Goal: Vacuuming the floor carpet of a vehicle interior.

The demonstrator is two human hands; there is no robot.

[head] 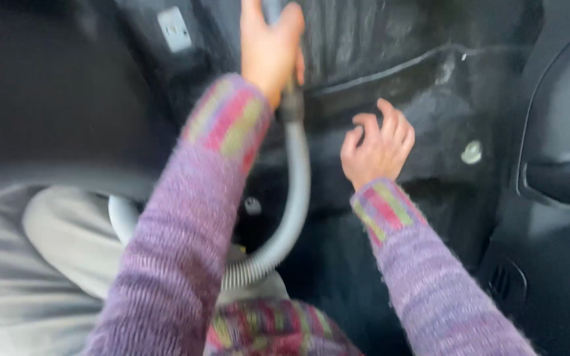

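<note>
I find the grey vacuum hose (296, 198) running from the lap area at 6 o'clock up through the centre of the view to 12 o'clock, where its dark collar and rigid end pass out of the top edge, so the nozzle itself is not visible to me. The left hand (268, 49) is wrapped closed around that upper end, fingers curled fully about it. The right hand (379, 148), at 2 o'clock from the hose bend, holds nothing; its fingers are loosely curled and spread, resting on or just above the dark floor carpet (430, 112), and I cannot tell whether they press it. As to progress, I judge the vacuuming to be underway: the carpet near the raised seam (390, 69) shows pale flecks and streaks, which suggests cleaning is left to do there, though blur limits my certainty. A round pale fastener (472, 152) sits at 3 o'clock from the right hand, a second one (253, 206) just left of the hose. Room is tight: the dark seat edge (54, 99) closes off 9 o'clock, the door-side trim panel (562, 132) closes off 3 o'clock, and open floor lies mainly toward 12 and 1 o'clock
</note>
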